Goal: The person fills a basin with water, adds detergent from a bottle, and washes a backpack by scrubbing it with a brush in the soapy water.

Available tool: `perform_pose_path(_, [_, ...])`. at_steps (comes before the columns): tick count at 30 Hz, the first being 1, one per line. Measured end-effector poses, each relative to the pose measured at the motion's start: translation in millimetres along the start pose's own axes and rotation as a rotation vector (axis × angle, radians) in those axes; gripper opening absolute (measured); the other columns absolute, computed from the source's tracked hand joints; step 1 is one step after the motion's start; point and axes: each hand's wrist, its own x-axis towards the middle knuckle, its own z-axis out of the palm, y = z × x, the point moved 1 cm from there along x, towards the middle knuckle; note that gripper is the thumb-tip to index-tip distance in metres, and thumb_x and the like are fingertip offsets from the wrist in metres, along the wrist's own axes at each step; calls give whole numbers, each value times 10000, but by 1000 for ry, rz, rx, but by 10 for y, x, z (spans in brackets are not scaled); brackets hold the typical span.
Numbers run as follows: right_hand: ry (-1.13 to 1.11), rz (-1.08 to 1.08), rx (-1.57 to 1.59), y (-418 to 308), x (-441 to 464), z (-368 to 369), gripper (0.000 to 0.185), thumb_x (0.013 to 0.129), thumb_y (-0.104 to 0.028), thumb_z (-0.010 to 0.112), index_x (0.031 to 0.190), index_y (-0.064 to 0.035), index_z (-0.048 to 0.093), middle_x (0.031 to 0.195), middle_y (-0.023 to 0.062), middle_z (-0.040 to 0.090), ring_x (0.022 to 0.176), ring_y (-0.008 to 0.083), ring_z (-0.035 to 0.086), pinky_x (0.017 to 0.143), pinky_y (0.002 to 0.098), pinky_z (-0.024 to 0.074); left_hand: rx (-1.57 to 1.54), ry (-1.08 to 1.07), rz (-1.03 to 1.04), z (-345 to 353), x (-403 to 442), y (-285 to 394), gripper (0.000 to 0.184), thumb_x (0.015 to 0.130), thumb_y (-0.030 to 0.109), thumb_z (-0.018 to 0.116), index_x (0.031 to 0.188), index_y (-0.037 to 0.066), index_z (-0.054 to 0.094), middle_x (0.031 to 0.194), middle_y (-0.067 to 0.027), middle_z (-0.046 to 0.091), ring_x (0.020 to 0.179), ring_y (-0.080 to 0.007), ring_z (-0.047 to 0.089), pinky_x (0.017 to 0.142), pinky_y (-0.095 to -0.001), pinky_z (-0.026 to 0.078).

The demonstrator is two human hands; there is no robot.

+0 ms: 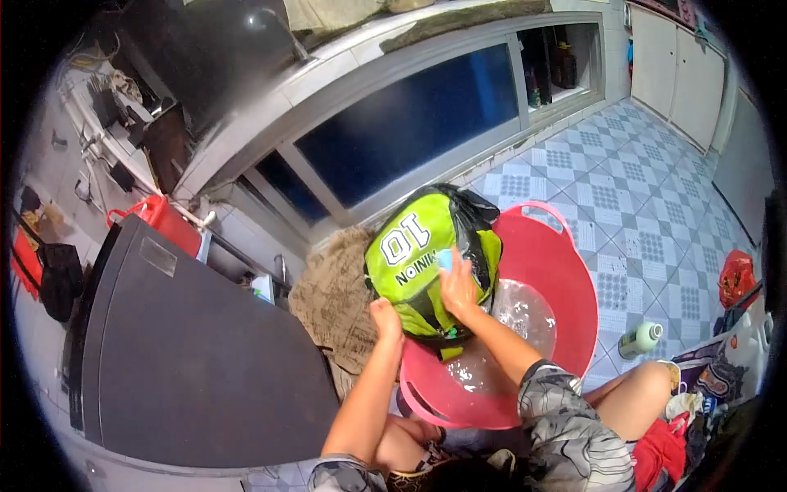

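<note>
A green and black backpack (410,244) with "10" and "MINION" on its front rests over the left side of a pink tub (578,283). Soapy water (525,316) shows at the bottom of the tub. My right hand (461,287) is closed round a small light-blue object (445,259), held against the front of the bag. What the object is cannot be made out. At the bag's lower left edge, my left hand (385,318) is closed, gripping the bag's side.
Left of the tub lie a brown cloth (332,287) and a dark cabinet (205,353). A pale green bottle (641,339) stands on the tiled floor at right, near a red plastic bag (736,279) and piled clothes (662,451). Low glass-fronted cupboards (410,123) run behind.
</note>
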Motion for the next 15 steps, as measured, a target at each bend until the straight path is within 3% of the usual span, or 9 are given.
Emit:
perform_pose_path(2, [151,-127,39,106,-21,216,605,900,-281,459,1418,-114,196,1185,335,378,837,442,570,733,503,486,-41,-39,-11,32,-1,16,205,923,130,366,860,-13,498,810,-85,551,723,-156,489,680,-321,426])
perform_pose_path(5, [-26,-591,-76,-184,-451,179,609,903,-301,459,1415,-112,191,1116,307,402,803,449,562,720,503,482,-185,-84,-87,-25,-1,24,214,912,123,362,819,-13,498,772,-74,541,712,-152,485,663,-314,419])
perform_pose_path(6, [-34,-588,-68,-108,-405,210,609,903,-301,459,1415,-112,191,1116,307,402,803,449,562,720,503,482,-150,-76,-77,-60,-2,-24,209,910,117,360,820,-11,500,776,-79,549,706,-153,494,649,-316,423])
perform_pose_path(8, [130,-114,121,123,-75,220,599,891,-274,477,1397,-90,218,1099,319,393,891,492,509,740,518,453,-93,-62,-32,-59,73,-58,202,906,103,356,823,-7,504,785,-90,564,695,-156,513,622,-321,430])
perform_pose_path(10, [131,-100,67,54,-72,150,604,890,-271,481,1399,-91,208,1091,306,396,858,489,519,725,530,452,-15,-14,-5,19,38,6,197,906,105,362,819,-5,500,775,-83,559,692,-156,516,621,-322,435])
perform_pose_path(12, [20,-256,49,-116,-334,207,561,909,-246,449,1391,-84,211,1100,296,403,815,470,536,684,525,459,-237,-86,-73,25,-54,107,194,908,120,373,814,-4,490,768,-74,543,718,-157,507,652,-319,427])
perform_pose_path(13, [-4,-435,-47,-170,-460,169,550,917,-248,434,1389,-75,210,1093,299,407,780,458,543,662,519,466,-292,-140,-103,-19,58,1,199,909,130,374,814,-7,485,772,-74,535,722,-165,505,665,-325,425])
perform_pose_path(14, [-10,-433,-44,-128,-413,175,550,917,-248,434,1389,-75,210,1093,299,407,780,458,543,662,519,466,-288,-137,-106,-37,66,-45,199,909,130,374,814,-7,485,772,-74,535,722,-165,505,665,-325,425])
perform_pose_path(15, [5,-268,7,-8,-301,166,562,913,-250,439,1394,-79,206,1093,306,402,782,466,540,682,520,466,-213,-68,-79,-56,13,-12,200,909,128,372,815,-9,484,779,-78,538,715,-166,506,656,-327,426])
